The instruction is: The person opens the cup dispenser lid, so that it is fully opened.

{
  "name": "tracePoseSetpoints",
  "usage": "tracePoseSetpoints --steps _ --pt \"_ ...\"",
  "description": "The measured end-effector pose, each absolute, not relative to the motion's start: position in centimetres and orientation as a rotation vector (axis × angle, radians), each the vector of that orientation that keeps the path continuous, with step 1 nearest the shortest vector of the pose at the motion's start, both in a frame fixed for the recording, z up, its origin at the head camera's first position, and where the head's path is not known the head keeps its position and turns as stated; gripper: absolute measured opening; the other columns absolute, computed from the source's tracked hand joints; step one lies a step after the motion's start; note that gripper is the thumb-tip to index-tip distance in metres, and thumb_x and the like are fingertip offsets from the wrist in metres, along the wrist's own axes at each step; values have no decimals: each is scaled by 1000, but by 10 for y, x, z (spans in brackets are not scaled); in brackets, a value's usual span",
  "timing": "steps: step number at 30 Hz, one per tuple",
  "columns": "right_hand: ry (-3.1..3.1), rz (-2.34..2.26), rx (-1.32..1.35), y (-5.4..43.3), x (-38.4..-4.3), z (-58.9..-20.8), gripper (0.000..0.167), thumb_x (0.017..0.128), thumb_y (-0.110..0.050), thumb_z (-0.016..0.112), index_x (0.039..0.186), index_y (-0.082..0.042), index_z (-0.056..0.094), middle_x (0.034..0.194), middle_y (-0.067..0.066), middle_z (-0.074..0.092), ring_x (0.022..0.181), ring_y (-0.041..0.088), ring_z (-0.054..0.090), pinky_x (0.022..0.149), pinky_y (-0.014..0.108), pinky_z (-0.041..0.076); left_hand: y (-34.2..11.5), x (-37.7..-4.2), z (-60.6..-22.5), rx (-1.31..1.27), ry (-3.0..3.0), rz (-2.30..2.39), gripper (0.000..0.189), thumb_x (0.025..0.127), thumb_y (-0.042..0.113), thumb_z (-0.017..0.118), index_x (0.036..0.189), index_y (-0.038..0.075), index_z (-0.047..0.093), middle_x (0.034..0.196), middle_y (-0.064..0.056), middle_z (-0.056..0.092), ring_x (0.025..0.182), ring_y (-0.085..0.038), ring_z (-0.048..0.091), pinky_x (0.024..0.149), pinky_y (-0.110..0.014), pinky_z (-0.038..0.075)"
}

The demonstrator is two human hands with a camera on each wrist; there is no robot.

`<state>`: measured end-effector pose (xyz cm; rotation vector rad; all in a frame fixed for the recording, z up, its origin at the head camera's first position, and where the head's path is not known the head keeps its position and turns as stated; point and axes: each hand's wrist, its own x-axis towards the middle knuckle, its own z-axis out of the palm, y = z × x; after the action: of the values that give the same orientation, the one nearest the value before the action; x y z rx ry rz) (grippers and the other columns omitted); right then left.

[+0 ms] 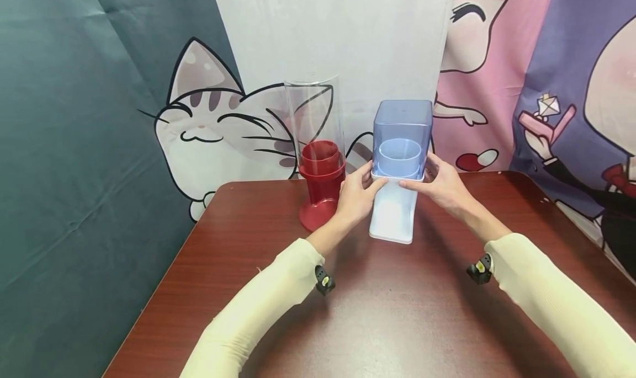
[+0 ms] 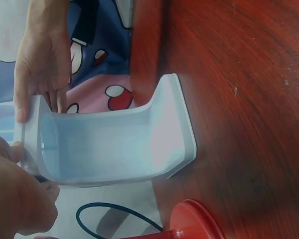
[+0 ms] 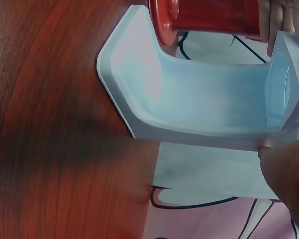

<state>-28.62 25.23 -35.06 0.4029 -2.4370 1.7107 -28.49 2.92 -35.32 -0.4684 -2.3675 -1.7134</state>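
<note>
Both hands grip a dispenser with a white stand [image 1: 393,215] and a translucent blue square tank [image 1: 403,116]. My left hand [image 1: 356,198] holds the left side of the white collar below the tank, its thumb along the front rim. On the opposite side my right hand [image 1: 447,186] grips the same collar, thumb also on the front. A round ring shows inside the tank. In the left wrist view the stand's curved back and flat foot [image 2: 172,124] appear, the foot right at the tabletop. The fingers behind the collar are partly hidden.
Just left of the dispenser stands a red holder [image 1: 320,215] with a clear cylinder [image 1: 313,107] on top, partly behind my left hand. The brown wooden table [image 1: 377,323] ends at a printed cartoon curtain [image 1: 223,129] at the back.
</note>
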Motion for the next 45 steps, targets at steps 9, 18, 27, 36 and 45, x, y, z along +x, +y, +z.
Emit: tracePoseSetpoints --steps 9,18,27,36,45 --pt "-2364 1694 458 242 -270 -341 87 90 -17 87 164 -17 40 160 9 49 151 23 42 125 39 32 16 -271 -343 -532 -2335 -1715 66 98 23 79 157 8 53 146 -9 63 130 -21 65 103 -31 54" --pt "-2336 1668 528 227 -243 -339 89 89 -15 89 164 -18 41 156 10 53 146 28 50 109 16 44 -8 -245 -339 -580 -2297 -1794 64 96 22 83 153 7 57 145 -8 64 129 -18 65 103 -30 54" --pt "-2386 1609 522 212 -212 -340 95 87 -19 91 166 -18 38 159 11 52 149 30 46 110 17 41 -34 -217 -340 -619 -2278 -1862 62 93 20 85 149 8 62 141 -7 67 126 -17 67 103 -36 55" --pt "-2395 1640 525 197 -188 -343 96 85 -21 93 165 -19 39 157 7 53 148 27 48 111 20 42 -58 -193 -339 -638 -2298 -1879 61 91 18 87 147 7 64 139 -7 69 127 -17 67 102 -36 55" --pt "-2411 1683 529 183 -170 -347 98 84 -24 94 165 -19 38 156 5 55 148 24 48 112 18 40 -79 -171 -338 -647 -2350 -1856 59 91 16 87 145 8 66 137 -6 70 126 -18 67 102 -36 55"
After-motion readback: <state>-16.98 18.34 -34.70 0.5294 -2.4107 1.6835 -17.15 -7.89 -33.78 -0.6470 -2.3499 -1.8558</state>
